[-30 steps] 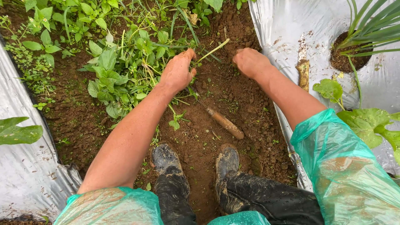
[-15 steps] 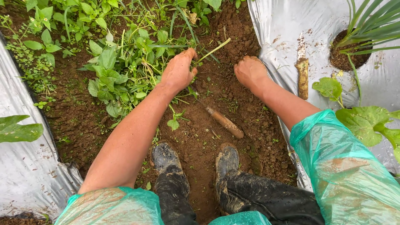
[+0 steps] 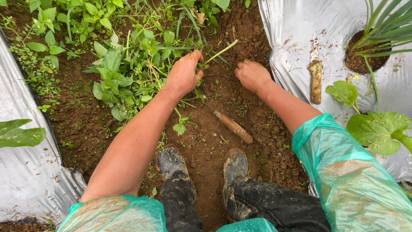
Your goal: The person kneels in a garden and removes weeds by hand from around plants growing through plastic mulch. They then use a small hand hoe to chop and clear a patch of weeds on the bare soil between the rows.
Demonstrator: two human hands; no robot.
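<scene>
Two bare hands are working at the centre of the frame, over a strip of brown soil (image 3: 214, 141) running between two sheets of silver plastic mulch (image 3: 296, 25). The left hand (image 3: 183, 75) is resting at the edge of a clump of leafy green weeds (image 3: 128, 73) (upper left of centre); its fingers are pressed together and curled into the stems, with the thumb pointing toward the top of the frame, though what exactly they are pinching cannot be told. The right hand (image 3: 252, 75) is lying knuckles-up on the soil just right of centre, its fingers curled under and pressing into the dirt; whether anything is being held inside it cannot be told.

A hand tool with a wooden handle (image 3: 234, 127) is lying on the soil below and between the two hands, touching neither, its metal end pointing up toward the left hand. A muddy knife (image 3: 316, 71) is resting on the right-hand mulch sheet, well apart from the right hand.

Two mud-caked boots (image 3: 171, 165) are standing at the lower centre. Green translucent sleeves (image 3: 356, 180) are covering both upper arms at the lower corners. A long-leaved plant (image 3: 377, 30) is growing through a hole in the mulch at upper right.
</scene>
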